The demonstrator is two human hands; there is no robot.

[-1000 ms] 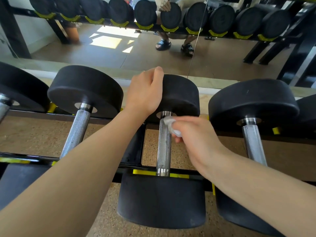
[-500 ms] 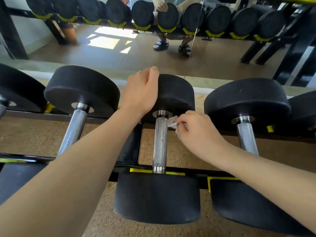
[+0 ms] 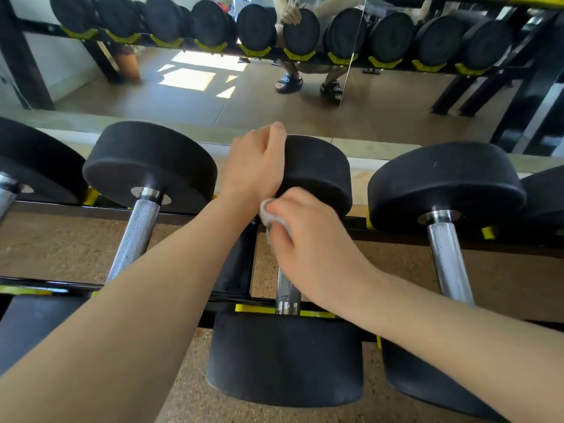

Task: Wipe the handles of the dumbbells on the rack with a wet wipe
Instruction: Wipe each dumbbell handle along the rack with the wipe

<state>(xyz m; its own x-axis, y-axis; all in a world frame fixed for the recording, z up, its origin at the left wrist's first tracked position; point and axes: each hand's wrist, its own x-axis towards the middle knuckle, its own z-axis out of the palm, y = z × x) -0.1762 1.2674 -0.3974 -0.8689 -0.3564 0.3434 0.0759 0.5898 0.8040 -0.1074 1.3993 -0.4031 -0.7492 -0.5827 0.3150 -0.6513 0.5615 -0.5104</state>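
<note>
Gripping the far black head of the middle dumbbell (image 3: 320,172), the left hand (image 3: 254,169) has its fingers curled over the head's top edge. Right hand (image 3: 308,239) is curled round the upper part of the knurled steel handle (image 3: 287,290), with a crumpled white wet wipe (image 3: 268,213) bunched between fingers and handle, just beside the left wrist. Only the lower end of that handle shows below the hand, meeting the near head (image 3: 285,361). Dumbbell lies across the black rack (image 3: 235,270) on yellow cradles. Left neighbour dumbbell (image 3: 134,236) and right neighbour dumbbell (image 3: 448,257) sit alongside, apart from both hands. Wall mirror (image 3: 274,96) behind reflects the dumbbell row and the person's sandalled feet.
</note>
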